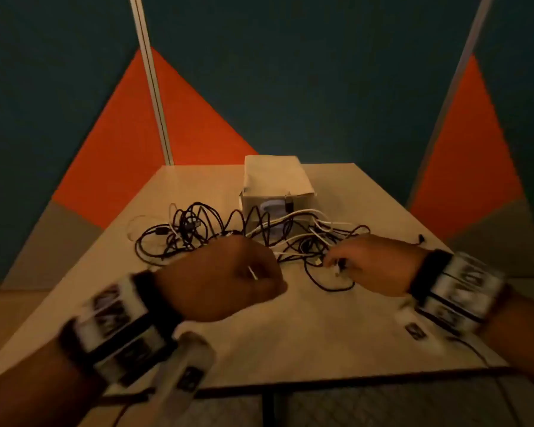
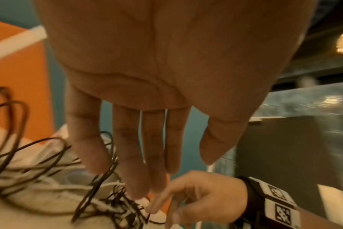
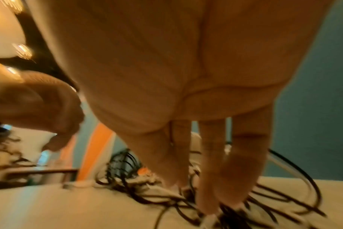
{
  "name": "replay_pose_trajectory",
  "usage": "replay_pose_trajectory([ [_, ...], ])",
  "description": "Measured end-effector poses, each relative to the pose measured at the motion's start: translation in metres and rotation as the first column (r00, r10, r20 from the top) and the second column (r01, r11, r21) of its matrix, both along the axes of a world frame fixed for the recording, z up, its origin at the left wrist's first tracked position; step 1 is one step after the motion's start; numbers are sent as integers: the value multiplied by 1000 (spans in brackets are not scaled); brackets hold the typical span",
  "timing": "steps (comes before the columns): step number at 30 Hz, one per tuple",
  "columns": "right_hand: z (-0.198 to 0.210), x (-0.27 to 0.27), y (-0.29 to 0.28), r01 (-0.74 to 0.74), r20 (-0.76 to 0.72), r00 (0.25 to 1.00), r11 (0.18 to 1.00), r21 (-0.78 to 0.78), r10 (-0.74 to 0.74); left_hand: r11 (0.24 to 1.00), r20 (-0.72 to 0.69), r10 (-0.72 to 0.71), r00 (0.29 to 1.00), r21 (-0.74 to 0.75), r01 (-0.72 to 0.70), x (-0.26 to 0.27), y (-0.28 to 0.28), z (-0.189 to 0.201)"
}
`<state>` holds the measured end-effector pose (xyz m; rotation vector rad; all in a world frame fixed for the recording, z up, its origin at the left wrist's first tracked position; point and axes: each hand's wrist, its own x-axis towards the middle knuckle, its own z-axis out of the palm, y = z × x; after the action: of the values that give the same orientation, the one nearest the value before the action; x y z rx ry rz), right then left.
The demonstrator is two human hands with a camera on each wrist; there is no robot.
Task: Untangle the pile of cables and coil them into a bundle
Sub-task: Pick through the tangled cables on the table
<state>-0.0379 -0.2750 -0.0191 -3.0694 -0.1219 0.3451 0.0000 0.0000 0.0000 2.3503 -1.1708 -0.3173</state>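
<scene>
The pile of cables (image 1: 244, 235) lies on the table (image 1: 290, 318), spread left to right just near of a small box (image 1: 275, 183), some loops resting against the box front. Its long axis runs across the table, left to right; black loops stand up on the left half, while white and black strands lie flatter on the right. No single cable has a clear heading, since the ends are buried, though one black loop trails toward the near edge below the right hand.

The right hand (image 1: 370, 263) reaches into the right end of the pile with fingers pointing down and left. Its fingertips (image 3: 206, 207) press among the strands around a pale plug, probably to find a free end to start from. Whether they pinch it, I cannot tell; the picture is blurred.

The left hand (image 1: 228, 278) hovers over the near middle of the pile, close to the right hand. The left wrist view shows its fingers (image 2: 135, 162) straight and together, holding nothing, likely placed to steady the tangle or take a strand.
</scene>
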Motion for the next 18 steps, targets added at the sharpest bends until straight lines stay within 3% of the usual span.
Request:
replay_pose_trajectory([
  [6, -6, 25, 27, 24, -1, 1000, 988, -154, -24, 997, -38, 65, 997, 42, -63, -18, -32, 5],
  [18, -18, 45, -2, 79, 52, 996, 996, -29, -77, 982, -72, 173, 982, -64, -177, -1, -66, -16],
])
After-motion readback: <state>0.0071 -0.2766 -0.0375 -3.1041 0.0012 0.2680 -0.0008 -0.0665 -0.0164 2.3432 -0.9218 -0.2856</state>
